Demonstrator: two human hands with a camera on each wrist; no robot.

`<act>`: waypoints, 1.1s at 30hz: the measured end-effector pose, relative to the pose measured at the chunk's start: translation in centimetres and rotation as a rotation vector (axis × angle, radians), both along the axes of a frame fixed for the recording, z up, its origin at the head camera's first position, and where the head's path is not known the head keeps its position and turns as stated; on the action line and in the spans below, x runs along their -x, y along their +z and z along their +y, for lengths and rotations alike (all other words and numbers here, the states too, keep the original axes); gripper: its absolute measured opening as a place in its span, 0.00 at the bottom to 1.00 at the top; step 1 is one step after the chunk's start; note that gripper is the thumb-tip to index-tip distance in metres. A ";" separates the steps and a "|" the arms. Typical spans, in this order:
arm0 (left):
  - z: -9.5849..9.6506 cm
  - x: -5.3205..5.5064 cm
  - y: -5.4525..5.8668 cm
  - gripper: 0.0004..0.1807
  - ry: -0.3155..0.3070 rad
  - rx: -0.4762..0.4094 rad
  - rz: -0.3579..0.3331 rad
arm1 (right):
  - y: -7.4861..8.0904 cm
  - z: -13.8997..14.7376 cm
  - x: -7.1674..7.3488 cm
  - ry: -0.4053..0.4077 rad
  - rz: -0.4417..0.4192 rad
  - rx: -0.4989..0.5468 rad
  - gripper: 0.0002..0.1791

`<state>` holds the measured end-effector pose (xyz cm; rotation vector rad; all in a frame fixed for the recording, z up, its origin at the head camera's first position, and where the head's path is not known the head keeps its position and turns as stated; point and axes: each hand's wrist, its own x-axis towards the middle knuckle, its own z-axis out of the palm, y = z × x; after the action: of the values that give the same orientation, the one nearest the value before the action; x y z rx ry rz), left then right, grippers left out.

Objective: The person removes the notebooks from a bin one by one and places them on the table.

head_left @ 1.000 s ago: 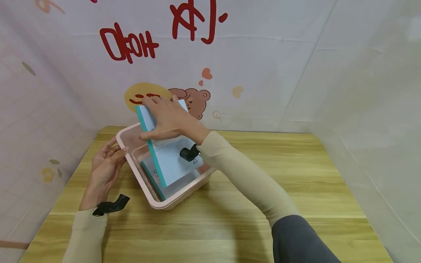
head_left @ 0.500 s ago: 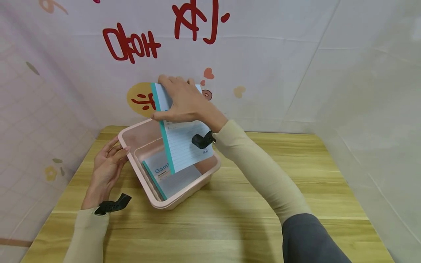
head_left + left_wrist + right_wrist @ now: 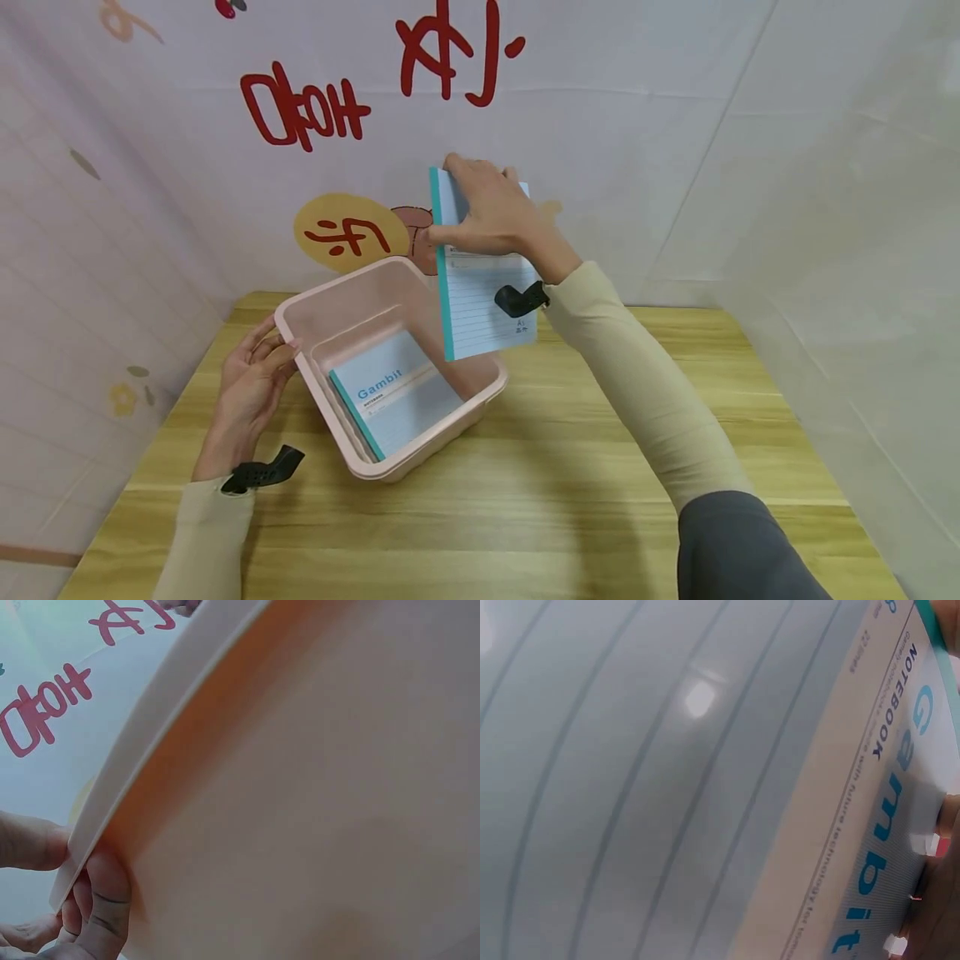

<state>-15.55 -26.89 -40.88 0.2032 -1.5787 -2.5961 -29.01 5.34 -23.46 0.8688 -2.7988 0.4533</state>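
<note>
My right hand [image 3: 491, 208] grips a light blue notebook [image 3: 480, 304] with a teal spine, thumb at the spine side and fingers over the top edge. The notebook hangs upright above the right part of a pink plastic basket [image 3: 341, 433]. In the right wrist view the cover of this notebook [image 3: 667, 787] fills most of the frame, with "Gambit" printed on it. A second Gambit notebook [image 3: 408, 400] lies flat inside the basket. My left hand [image 3: 255, 375] pinches the basket's left rim; in the left wrist view its thumb and fingers [image 3: 109, 892] clasp the rim [image 3: 142, 735].
The basket stands on a wood-grain table [image 3: 570, 467], toward its back left. Behind the table hangs a white backdrop [image 3: 600, 142] with red lettering and cartoon prints. Pale walls flank both sides.
My right hand has raised the notebook out of the basket and carried it up and to the right, uncovering the second notebook. The left hand stays on the rim.
</note>
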 end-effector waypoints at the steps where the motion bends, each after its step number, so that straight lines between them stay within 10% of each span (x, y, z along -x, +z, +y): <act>1: 0.0 0.0 -0.1 0.38 0.002 0.009 0.001 | -0.1 0.6 0.3 -0.015 -0.007 0.000 0.37; 16: -0.1 0.0 0.1 0.38 -0.003 0.032 -0.001 | -6.4 9.3 2.9 -0.167 -0.084 -0.046 0.42; 33: -0.4 -0.2 0.1 0.42 -0.024 0.057 0.005 | -13.7 12.1 3.6 -0.238 -0.139 -0.183 0.43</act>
<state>-15.31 -27.30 -40.77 0.1743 -1.6615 -2.5625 -32.59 17.40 -37.16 0.5422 -3.0590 0.2314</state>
